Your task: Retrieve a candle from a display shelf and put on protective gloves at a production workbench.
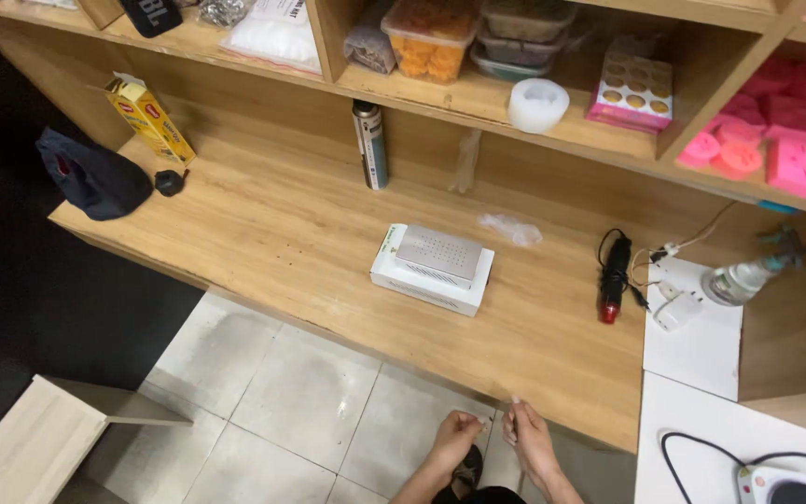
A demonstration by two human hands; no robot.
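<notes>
Our left hand (452, 439) and right hand (526, 437) sit low by the wooden table (282, 233) edge, fingers pinched together; we cannot tell on what. Farther off lies a white box (431, 269).

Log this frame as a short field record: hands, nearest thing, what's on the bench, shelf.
left hand: low in frame, below the bench edge, fingers curled; whether it pinches anything is too small to tell
right hand: beside the left, fingertips raised to the wooden bench front edge
bench centre: white box with a grey perforated top
bench right: black tool with red tip, clear spray bottle lying down
bench left: yellow carton, dark cap
shelf: pink moulds, white ring
</notes>
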